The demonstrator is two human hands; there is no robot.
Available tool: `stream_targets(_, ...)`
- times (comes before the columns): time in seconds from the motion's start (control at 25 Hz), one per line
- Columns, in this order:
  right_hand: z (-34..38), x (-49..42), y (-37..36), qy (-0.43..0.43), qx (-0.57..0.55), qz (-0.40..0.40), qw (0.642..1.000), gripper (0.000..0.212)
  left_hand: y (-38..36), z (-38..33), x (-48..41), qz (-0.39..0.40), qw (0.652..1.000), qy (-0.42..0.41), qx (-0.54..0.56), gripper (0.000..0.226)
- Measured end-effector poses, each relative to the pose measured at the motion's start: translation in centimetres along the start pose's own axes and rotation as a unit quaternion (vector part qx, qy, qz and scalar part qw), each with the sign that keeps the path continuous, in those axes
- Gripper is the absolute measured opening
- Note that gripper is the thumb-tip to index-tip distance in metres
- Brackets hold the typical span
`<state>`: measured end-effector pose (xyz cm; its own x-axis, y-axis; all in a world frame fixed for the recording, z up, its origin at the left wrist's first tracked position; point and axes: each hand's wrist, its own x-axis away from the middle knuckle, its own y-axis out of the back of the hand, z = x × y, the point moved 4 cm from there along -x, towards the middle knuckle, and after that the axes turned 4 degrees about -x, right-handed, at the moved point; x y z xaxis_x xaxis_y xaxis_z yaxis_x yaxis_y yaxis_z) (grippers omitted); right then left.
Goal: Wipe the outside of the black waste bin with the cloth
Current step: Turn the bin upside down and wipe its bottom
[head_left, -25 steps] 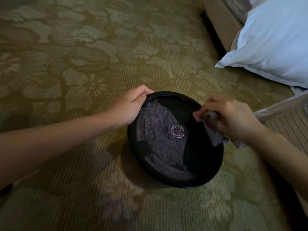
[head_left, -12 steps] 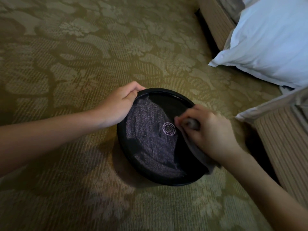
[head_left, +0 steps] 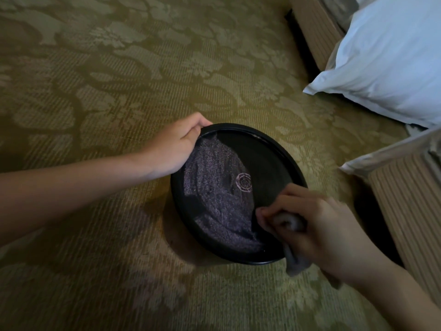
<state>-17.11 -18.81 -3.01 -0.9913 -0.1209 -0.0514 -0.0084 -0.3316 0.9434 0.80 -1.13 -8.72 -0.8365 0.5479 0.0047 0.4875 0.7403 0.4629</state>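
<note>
The left hand [head_left: 177, 144] is curling its fingers over the far-left rim of the black waste bin [head_left: 267, 158], which is standing on the patterned carpet [head_left: 119, 68], probably steadying it. The right hand [head_left: 317, 225] is bunching the grey cloth [head_left: 290, 222] in closed fingers, pressing it on the near-right rim.

Floor is olive-green carpet [head_left: 119, 80] with a pale floral damask pattern and fine ribbed lines, dim warm light, darker toward the lower left. Top right: a white pillow [head_left: 386, 60] lies on the carpet against a tan ribbed upholstered furniture base [head_left: 312, 27]. Right edge: a second tan ribbed upholstered piece [head_left: 410, 211] with a white fabric edge [head_left: 381, 151] on top, and a dark shadowed gap along its foot.
</note>
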Motion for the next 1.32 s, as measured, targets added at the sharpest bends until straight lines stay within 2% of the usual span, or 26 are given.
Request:
stream_targets(0.2,-1.2,-5.9,-1.1,-0.020,0.056,-0.099,0.993,0.017,0.1,-0.1,-0.1,0.003,1.000,0.009,0.006,0.032)
stream_targets(0.32,-1.3,-7.4,-1.1,-0.019,0.067,-0.113,0.991,0.022,0.2,-0.3,0.0,0.005,1.000,0.004,-0.009,0.031)
stream_targets(0.44,-0.3,-5.3,-0.5,0.009,0.060,-0.054,0.997,0.028,0.4,-0.5,0.1,0.003,1.000,-0.009,-0.024,0.031)
stream_targets(0.56,0.9,-1.2,-0.1,0.038,0.047,0.033,0.998,0.024,0.4,-0.4,0.1,-0.003,0.999,-0.015,-0.032,0.030)
stream_targets(0.64,1.0,0.0,0.0,0.029,0.021,0.049,0.998,0.025,0.3,-0.3,0.1,-0.006,0.999,-0.015,-0.033,0.030)
stream_targets(0.84,0.0,-5.0,-0.7,0.013,0.018,-0.037,0.999,0.034,0.2,-0.2,0.0,0.006,1.000,-0.007,-0.020,0.030)
stream_targets(0.96,-1.2,-9.0,-1.1,-0.027,0.054,-0.079,0.995,0.021,0.2,-0.3,0.0,0.005,1.000,-0.006,-0.018,0.030)
stream_targets(1.08,-1.3,-9.7,-1.4,-0.023,0.055,-0.080,0.995,0.020,0.3,-0.4,-0.1,0.005,1.000,0.000,-0.028,0.030)
stream_targets(1.16,-0.5,-8.2,-0.9,0.012,0.049,-0.051,0.997,0.022,0.4,-0.5,0.0,0.003,0.999,-0.005,-0.036,0.030)
stream_targets(1.32,1.0,-1.8,0.5,0.044,0.042,0.122,0.991,0.014,0.4,-0.5,0.1,0.004,0.999,-0.008,-0.035,0.030)
